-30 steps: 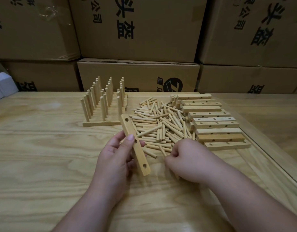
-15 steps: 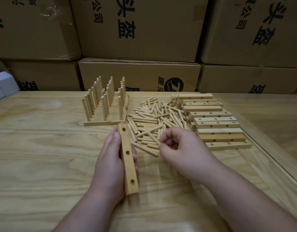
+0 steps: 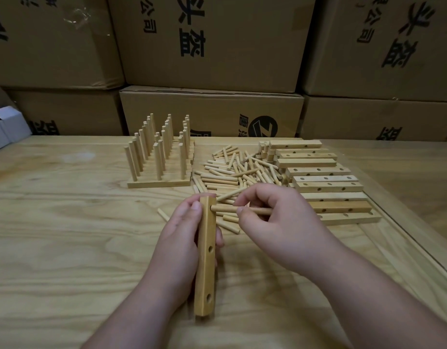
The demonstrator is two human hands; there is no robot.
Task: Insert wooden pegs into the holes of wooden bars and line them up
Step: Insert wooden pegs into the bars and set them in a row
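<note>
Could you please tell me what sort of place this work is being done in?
Probably a small workshop or stockroom set up for hand assembly. Printed cardboard boxes are stacked behind a wooden table, which holds a pile of loose pegs and stacked drilled bars.

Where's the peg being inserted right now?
Centre of the head view: the peg lies level, pinched by the right hand, its tip at the top hole of the bar the left hand grips.

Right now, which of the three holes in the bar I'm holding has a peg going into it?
The far-end hole, by the left hand's fingertips: the right hand holds a peg at it. The other two gape empty.
</note>
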